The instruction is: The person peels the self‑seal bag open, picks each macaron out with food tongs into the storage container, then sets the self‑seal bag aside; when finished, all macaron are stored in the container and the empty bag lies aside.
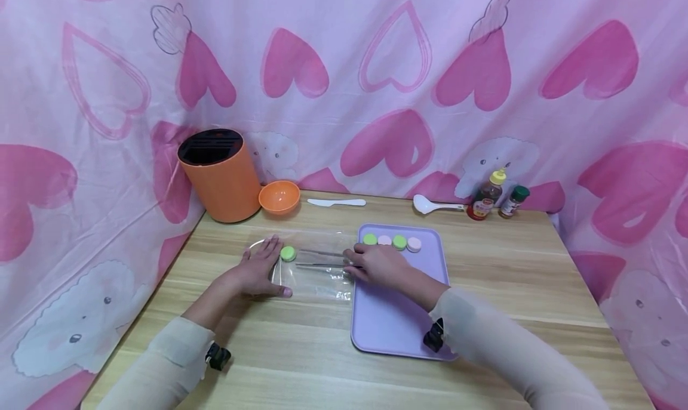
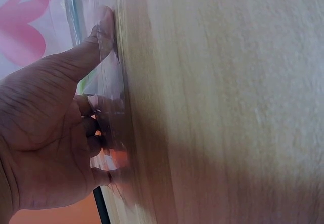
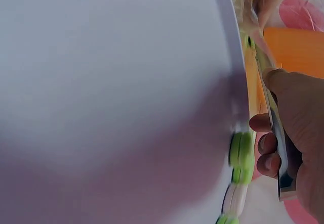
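Observation:
My left hand [image 1: 259,270] rests with spread fingers on the left part of a clear plastic bag [image 1: 317,287] lying on the table. The left wrist view has the film along the fingers and thumb [image 2: 105,24]. Metal tongs [image 1: 322,265] are in my right hand [image 1: 381,264], pointing left over the bag. Their two arms stand apart, tips just right of a green macaron [image 1: 288,253] near my left fingertips. In the right wrist view, thumb and fingers [image 3: 268,143] hold the tongs [image 3: 277,128] about their middle.
A purple tray [image 1: 400,332] carries several green and pink macarons [image 1: 399,242] along its far end, partly under my right hand. Behind stand an orange knife block [image 1: 223,186], orange bowl [image 1: 279,198], white knife [image 1: 336,203], white spoon [image 1: 430,205], syrup bottle [image 1: 486,198] and green-capped jar [image 1: 514,202].

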A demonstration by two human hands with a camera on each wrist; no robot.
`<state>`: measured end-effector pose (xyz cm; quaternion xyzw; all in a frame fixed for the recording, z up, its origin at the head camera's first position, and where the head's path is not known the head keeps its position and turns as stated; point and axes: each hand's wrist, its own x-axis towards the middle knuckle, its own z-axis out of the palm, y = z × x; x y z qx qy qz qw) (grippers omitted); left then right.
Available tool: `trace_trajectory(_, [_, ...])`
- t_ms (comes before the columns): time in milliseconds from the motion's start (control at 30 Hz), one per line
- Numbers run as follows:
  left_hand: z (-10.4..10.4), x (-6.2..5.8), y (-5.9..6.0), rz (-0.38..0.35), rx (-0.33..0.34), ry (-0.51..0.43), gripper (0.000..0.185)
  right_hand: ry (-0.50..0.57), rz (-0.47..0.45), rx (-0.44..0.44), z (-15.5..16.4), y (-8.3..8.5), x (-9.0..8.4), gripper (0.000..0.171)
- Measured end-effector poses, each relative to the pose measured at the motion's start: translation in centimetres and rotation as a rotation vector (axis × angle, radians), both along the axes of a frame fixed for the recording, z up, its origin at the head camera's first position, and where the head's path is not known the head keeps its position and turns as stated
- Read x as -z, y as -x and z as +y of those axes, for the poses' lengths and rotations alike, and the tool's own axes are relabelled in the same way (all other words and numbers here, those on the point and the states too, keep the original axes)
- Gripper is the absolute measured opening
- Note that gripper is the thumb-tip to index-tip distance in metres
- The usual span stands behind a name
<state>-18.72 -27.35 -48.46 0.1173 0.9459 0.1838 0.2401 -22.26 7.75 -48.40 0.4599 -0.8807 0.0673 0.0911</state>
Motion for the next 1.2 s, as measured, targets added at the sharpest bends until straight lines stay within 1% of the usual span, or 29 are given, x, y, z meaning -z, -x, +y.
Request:
trace_trajectory(133, [0.1, 0.0, -0.2, 0.006, 0.002, -0.008, 0.140, -0.009, 0.002, 0.010, -1.2, -0.1, 0.2, 0.031])
trace_trajectory(367, [0.3, 0.1, -0.2, 0.002, 0.005, -0.006, 0.138, -0.036, -0.052, 0.059, -2.6, -0.1, 0.1, 0.034])
trace_trajectory(533, [0.3, -0.2, -0.3, 0.000, -0.001, -0.009, 0.139, -0.048, -0.066, 0.068, -3.1, 0.0, 0.1, 0.031])
trace_trajectory(667, [0.2, -0.4, -0.3, -0.009, -0.003, -0.020, 0.140, -0.061, -0.078, 0.073, -3.4, 0.0, 0.1, 0.033])
trace_trajectory(700, [0.0, 0.0, -0.1, -0.003, 0.002, -0.029, 0.141, -0.062, -0.080, 0.072, -3.4, 0.0, 0.1, 0.033])
trace_trajectory(767, [-0.2, 0.2, 0.0, -0.003, 0.005, -0.040, 0.144, -0.063, -0.080, 0.070, -3.5, 0.0, 0.2, 0.034])
trace_trajectory(800, [-0.5, 0.9, 0.2, 0.006, 0.011, -0.043, 0.146, -0.065, -0.077, 0.070, -3.5, 0.0, 0.2, 0.035])
trace_trajectory(900, [-0.9, 1.7, 0.4, 0.011, 0.007, -0.048, 0.151, -0.068, -0.069, 0.069, -3.5, 0.0, 0.2, 0.036])
trace_trajectory(933, [-0.8, 1.4, 0.3, 0.004, 0.004, -0.045, 0.151, -0.068, -0.065, 0.069, -3.4, 0.0, 0.2, 0.036])
trace_trajectory(1000, [-0.8, 1.4, 0.3, -0.001, 0.000, -0.034, 0.149, -0.067, -0.063, 0.071, -3.4, -0.1, 0.0, 0.037])
trace_trajectory(1033, [-0.5, 0.7, 0.1, -0.012, -0.006, -0.022, 0.147, -0.065, -0.062, 0.070, -3.4, -0.1, 0.0, 0.037])
trace_trajectory(1100, [-0.2, 0.2, -0.1, -0.012, -0.004, -0.001, 0.143, -0.066, -0.061, 0.072, -3.3, -0.2, -0.1, 0.037])
trace_trajectory(1200, [0.0, 0.0, -0.1, -0.004, -0.003, 0.018, 0.139, -0.067, -0.061, 0.073, -3.3, -0.2, -0.1, 0.038])
